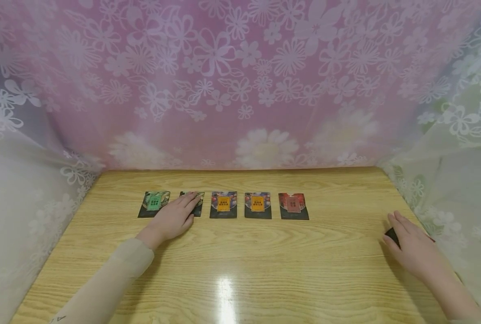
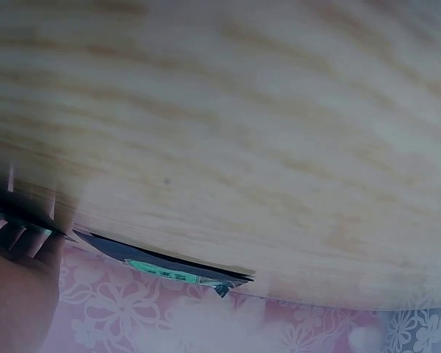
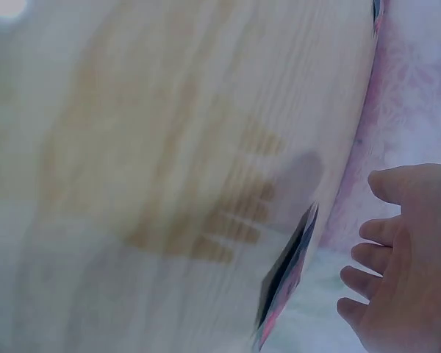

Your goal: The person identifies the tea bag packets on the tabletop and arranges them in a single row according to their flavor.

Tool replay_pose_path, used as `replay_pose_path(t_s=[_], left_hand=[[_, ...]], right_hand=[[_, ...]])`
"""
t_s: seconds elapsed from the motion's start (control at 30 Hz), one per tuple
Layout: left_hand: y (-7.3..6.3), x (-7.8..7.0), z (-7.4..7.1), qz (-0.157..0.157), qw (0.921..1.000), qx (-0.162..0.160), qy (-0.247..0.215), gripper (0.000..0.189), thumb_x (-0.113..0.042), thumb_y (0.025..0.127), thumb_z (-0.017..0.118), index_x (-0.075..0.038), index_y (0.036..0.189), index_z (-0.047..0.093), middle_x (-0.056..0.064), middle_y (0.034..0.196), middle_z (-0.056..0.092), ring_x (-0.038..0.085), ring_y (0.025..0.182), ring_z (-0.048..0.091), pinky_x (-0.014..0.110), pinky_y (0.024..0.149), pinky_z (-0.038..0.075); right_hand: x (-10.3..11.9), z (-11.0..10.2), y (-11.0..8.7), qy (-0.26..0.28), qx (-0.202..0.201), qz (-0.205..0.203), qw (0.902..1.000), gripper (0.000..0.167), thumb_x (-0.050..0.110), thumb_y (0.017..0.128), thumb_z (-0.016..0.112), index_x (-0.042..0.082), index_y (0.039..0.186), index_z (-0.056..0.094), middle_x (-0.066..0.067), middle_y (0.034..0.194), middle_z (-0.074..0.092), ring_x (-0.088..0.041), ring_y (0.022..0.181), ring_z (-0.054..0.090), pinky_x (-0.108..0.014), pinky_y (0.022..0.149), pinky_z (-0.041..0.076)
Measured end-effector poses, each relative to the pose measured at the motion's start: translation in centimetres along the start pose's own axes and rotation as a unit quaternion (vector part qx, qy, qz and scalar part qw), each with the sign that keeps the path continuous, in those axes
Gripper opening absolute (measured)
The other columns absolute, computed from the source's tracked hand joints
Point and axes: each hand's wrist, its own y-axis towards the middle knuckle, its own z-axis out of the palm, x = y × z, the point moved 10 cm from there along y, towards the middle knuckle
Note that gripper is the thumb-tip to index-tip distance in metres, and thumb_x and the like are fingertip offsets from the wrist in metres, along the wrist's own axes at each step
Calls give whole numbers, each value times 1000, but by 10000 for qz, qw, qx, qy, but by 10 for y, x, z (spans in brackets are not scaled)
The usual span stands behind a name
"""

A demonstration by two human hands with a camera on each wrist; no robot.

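In the head view my left hand lies over a small black packet with a green pattern, its fingers straight and covering most of it. Left of it is a packet with a green label. To the right are two purple-patterned packets with orange labels, one beside the other, then a red-labelled packet. Over at the table's right edge, my right hand is above a dark packet, hiding most of it. In the right wrist view its fingers are spread, apart from that packet.
The packets lie in a row near the far side of the wooden table. A pink floral curtain hangs behind it, with pale floral curtains at the left and right. Glare shows near the front.
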Motion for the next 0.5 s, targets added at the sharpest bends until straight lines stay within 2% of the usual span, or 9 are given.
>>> replay_pose_path(t_s=[0.07,0.17,0.37,0.5], left_hand=[[0,0,0,7,10000,-6,4,61,-28,112,49,-2,165,36,20,170,37,39,156,40,54,128,39],[0,0,0,-1,10000,1,25,61,-28,112,49,-2,165,36,19,171,37,38,157,40,54,128,38],[0,-1,-2,-13,10000,-6,6,60,-28,112,48,-2,165,36,20,171,37,39,156,40,54,128,38],[0,-1,-1,-11,10000,-34,-42,60,-27,112,48,-2,165,37,20,170,37,39,156,41,55,127,39]], right_hand=[[-8,2,-3,37,139,83,9999,69,24,114,51,-19,160,24,-47,160,27,-68,142,29,-80,119,21],[-18,6,-4,8,311,165,9994,69,26,114,51,-21,158,25,-50,158,27,-70,139,30,-82,113,26],[-35,19,-6,-40,867,442,9952,73,33,116,44,-26,154,25,-54,155,23,-71,142,25,-81,117,22],[-39,23,-9,-67,999,533,9935,72,34,117,39,-27,153,26,-55,155,21,-71,142,25,-80,120,18]])
